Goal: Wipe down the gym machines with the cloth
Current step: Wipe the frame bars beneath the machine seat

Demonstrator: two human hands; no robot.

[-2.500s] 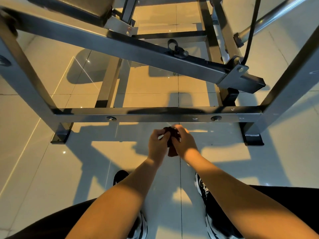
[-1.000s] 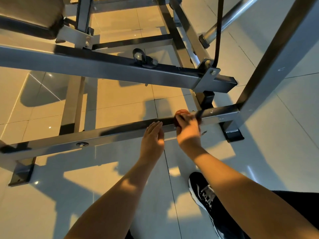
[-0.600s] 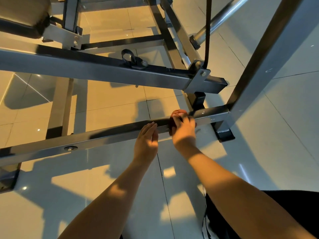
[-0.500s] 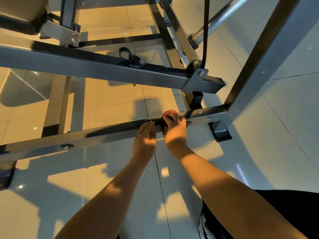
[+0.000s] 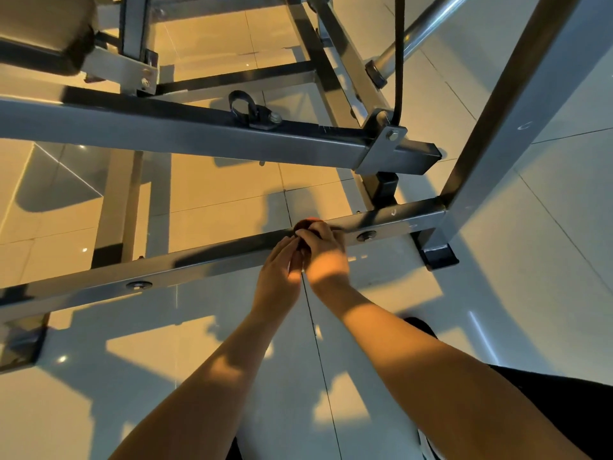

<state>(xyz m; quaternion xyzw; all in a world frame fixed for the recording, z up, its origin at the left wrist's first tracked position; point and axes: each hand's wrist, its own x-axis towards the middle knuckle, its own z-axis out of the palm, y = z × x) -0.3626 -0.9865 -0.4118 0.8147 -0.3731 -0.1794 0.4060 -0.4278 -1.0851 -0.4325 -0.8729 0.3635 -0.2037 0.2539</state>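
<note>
The gym machine is a heavy, rigid steel frame standing on the tiled floor, so it likely needs no steadying. Its upper beam overhangs the low crossbar and would crowd a raised elbow. The right hand curls over the crossbar and grips the cloth, a small dark wad pressed onto the bar's top. The left hand lies just beside it, fingers fairly straight, tips touching the cloth. Soft and light, the cloth is probably best held bunched under the palm. A bolt head just right of it may snag it.
</note>
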